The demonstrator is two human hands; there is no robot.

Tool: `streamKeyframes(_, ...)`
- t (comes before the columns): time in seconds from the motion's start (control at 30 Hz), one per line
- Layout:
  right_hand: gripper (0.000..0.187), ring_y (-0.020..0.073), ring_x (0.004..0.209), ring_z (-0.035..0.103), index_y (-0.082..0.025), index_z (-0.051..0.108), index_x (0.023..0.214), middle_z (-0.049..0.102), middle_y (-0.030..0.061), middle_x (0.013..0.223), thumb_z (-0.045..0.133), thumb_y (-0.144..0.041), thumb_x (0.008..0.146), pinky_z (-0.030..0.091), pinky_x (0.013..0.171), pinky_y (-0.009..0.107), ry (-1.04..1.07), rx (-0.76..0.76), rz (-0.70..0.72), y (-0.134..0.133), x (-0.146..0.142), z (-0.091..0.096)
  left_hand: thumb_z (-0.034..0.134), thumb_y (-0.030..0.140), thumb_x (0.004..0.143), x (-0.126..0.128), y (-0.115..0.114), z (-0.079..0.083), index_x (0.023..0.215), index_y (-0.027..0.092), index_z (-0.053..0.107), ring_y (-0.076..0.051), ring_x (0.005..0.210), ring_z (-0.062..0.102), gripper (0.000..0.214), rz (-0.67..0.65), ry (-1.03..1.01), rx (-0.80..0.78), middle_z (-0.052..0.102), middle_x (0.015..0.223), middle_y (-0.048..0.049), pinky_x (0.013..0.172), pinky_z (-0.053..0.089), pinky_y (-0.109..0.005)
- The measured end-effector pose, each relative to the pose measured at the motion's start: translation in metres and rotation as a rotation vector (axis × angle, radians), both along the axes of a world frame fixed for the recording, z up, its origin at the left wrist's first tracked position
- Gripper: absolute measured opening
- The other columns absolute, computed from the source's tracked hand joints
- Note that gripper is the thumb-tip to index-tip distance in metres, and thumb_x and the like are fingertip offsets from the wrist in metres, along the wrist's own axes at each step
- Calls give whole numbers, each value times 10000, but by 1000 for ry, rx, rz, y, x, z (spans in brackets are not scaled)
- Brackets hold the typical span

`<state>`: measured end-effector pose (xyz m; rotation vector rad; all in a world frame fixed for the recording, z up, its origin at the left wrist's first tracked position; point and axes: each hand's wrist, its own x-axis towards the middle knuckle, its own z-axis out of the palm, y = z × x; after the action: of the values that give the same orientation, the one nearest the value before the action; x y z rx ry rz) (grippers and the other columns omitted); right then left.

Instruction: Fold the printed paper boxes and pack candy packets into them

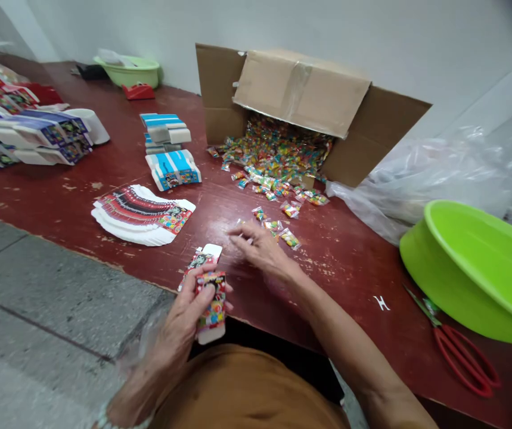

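Observation:
A small printed carton (211, 307), red with colourful candy pictures, is gripped in my left hand (188, 313), the thumb lying across its front. Its white end flap points down toward my body. Just behind it, another flat carton (205, 256) lies on the table, partly covered by my left hand. My right hand (262, 247) hovers over the table to the right, fingers loosely bent and apart, with no held thing that I can make out. Close beyond it lie several small clear packets of coloured candy (290, 239).
A cardboard box (300, 89) on its side spills candy packets. Fanned flat cartons (143, 217) and blue carton stacks (173, 168) lie left; purple cartons (36, 137) farther left. A green basin (443, 262), red-handled scissors (465, 360) and plastic sheeting (416, 179) are right.

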<state>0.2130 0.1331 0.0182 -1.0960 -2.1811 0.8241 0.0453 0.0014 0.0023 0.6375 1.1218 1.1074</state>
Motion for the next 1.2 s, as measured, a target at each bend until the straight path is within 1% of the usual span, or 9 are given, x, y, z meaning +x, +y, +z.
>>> streamKeyframes(0.13,370,326,1179,562,-130,700,1214,625,203,1269,600,-408,991,460,975,458,-462,43,-414,36,4,-8,861,440,749,-5,-33,-9,1084,225,647,-231,872,704,452,-164,-134,-170,749,1033,-88,731,566,-326)
streamKeyframes(0.23,349,355,1189,543,-158,732,1104,603,199,1289,642,-459,951,467,937,474,-560,23,-431,45,1,-16,870,445,717,-34,-41,-20,885,201,635,-187,752,655,378,-318,8,-149,714,844,-30,695,519,-280)
streamKeyframes(0.4,113,244,1041,610,-161,713,956,705,106,1062,711,-264,909,455,922,369,-309,-13,-303,28,-3,-20,875,435,655,-89,-46,-34,844,222,699,-166,624,577,335,-561,403,-167,659,712,21,553,451,-236)
streamKeyframes(0.57,135,112,668,564,-186,671,997,661,-12,827,589,-289,967,459,657,236,250,-438,65,-17,-6,-5,840,502,697,-82,-46,-23,1087,254,701,-210,681,654,483,-371,278,-161,749,943,-65,561,489,-278)
streamKeyframes(0.67,162,115,698,563,-198,655,1075,658,-9,877,595,-271,943,475,679,251,414,-591,200,-42,-7,3,792,455,772,-62,-33,-13,1126,231,616,-204,676,683,455,-289,184,-78,749,899,-64,604,505,-280)
streamKeyframes(0.8,288,130,836,596,-212,604,1145,674,10,1022,678,-220,867,503,776,274,473,-539,198,-55,-15,1,745,383,807,-42,-22,-4,1244,239,528,-185,652,669,509,-210,233,24,726,829,-18,627,505,-276)
streamKeyframes(0.9,306,117,750,584,-210,601,1065,657,-10,915,755,-225,802,496,700,251,517,-521,153,-56,-23,-5,716,335,805,-31,-21,1,1234,253,525,-166,580,609,477,-192,264,63,688,783,11,574,473,-273)
streamKeyframes(1.07,233,135,726,617,-191,646,992,668,3,854,775,-214,800,516,699,282,512,-453,32,-63,-29,-5,678,286,788,-21,-20,7,1175,257,520,-174,586,595,419,-212,241,90,682,794,14,575,473,-296)
streamKeyframes(1.2,74,168,877,615,-204,718,950,665,34,939,733,-249,893,506,817,331,328,-232,113,-70,-21,-1,682,273,768,-20,-18,8,1181,256,511,-170,576,599,447,-166,141,80,687,776,19,573,469,-294)
